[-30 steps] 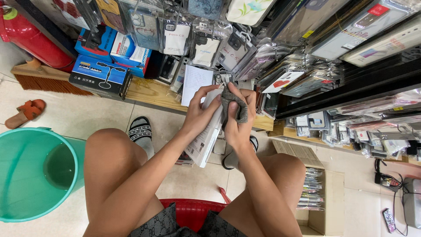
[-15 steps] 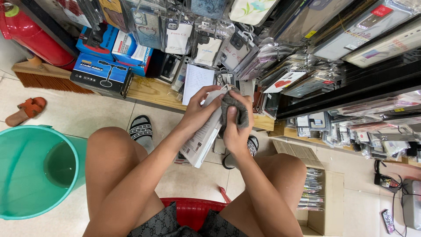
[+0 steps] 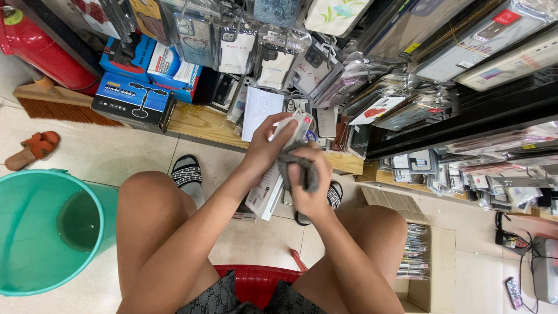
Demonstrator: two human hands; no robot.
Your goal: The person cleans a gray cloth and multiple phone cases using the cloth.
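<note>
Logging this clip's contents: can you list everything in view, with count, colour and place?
packet: one, white, flat, held in left hand
cloth: one, grey, pressed on the packet by right hand
bucket: one, teal, water inside, floor at left
boxes: several, blue and black, wooden ledge upper left
phone cases: many, bagged, hanging across the top
sandal: one, orange, floor far left
slippers: two, black and white, on the feet
stool: one, red, under the person
cylinder: one, red, upper left
left hand: grips packet
right hand: grips cloth
</note>
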